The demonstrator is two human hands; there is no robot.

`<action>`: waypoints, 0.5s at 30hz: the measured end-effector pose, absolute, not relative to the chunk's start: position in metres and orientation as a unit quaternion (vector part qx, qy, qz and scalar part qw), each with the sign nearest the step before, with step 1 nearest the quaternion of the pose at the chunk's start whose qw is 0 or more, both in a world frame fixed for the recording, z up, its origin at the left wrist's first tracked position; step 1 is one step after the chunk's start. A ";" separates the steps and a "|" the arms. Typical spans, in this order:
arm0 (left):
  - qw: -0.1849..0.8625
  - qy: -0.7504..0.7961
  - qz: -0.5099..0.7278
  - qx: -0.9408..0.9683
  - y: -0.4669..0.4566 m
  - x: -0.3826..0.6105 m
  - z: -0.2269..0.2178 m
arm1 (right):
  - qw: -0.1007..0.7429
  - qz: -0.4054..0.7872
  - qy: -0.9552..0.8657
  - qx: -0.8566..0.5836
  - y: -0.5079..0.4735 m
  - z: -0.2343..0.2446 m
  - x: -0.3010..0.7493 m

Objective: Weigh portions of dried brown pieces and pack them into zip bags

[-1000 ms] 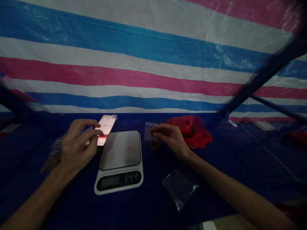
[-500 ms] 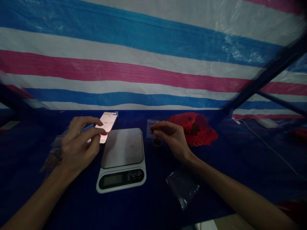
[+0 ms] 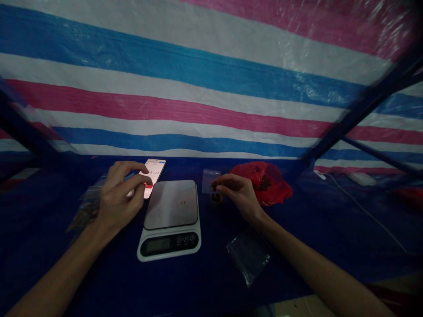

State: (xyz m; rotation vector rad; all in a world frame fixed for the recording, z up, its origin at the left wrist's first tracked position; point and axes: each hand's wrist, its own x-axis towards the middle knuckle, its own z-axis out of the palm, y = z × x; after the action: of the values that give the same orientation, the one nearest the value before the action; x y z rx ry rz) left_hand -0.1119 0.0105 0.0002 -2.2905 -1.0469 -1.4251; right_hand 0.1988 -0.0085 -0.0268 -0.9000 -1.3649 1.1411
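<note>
My left hand (image 3: 120, 189) hovers over a lit smartphone (image 3: 158, 167) showing timer digits, its fingers bent but apart, nothing held. Its fingertips overlap the lower screen near a red button; whether they touch cannot be seen. My right hand (image 3: 239, 193) pinches a small dark brown clump (image 3: 213, 186) just above a small round cup (image 3: 216, 199) with brown contents. Between the hands lies a white kitchen scale (image 3: 170, 257) with a metal plate (image 3: 172, 204), on which a few tiny brown bits rest. Its display is too dim to read.
Right of the cup, an open red plastic bag (image 3: 272, 191) holds dark brown pieces. One clear zip bag (image 3: 207, 176) lies behind the cup, another (image 3: 248, 257) nearer me. A filled clear bag (image 3: 84, 215) sits beside my left wrist. A white cable (image 3: 363, 207) runs at right.
The whole view has shifted slightly with my head. My right fingertips sit a little lower toward the cup, still pinching the clump. My left hand stays over the phone.
</note>
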 end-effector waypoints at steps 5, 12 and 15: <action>0.126 -0.367 -0.484 -0.784 0.009 -0.111 -0.002 | 0.537 0.471 -0.582 -0.389 -0.008 -0.028 0.203; 0.124 -0.370 -0.476 -0.788 0.009 -0.111 -0.004 | 0.524 0.471 -0.590 -0.394 -0.005 -0.028 0.208; 0.130 -0.359 -0.476 -0.792 0.008 -0.111 -0.003 | 0.516 0.472 -0.588 -0.406 -0.004 -0.029 0.209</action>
State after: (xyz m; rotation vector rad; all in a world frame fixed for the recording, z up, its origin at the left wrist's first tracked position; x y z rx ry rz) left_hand -0.1112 0.0083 -0.0027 -2.3013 -1.0428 -1.3830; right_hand 0.2090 -0.0040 -0.0291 -0.9742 -1.4124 1.1334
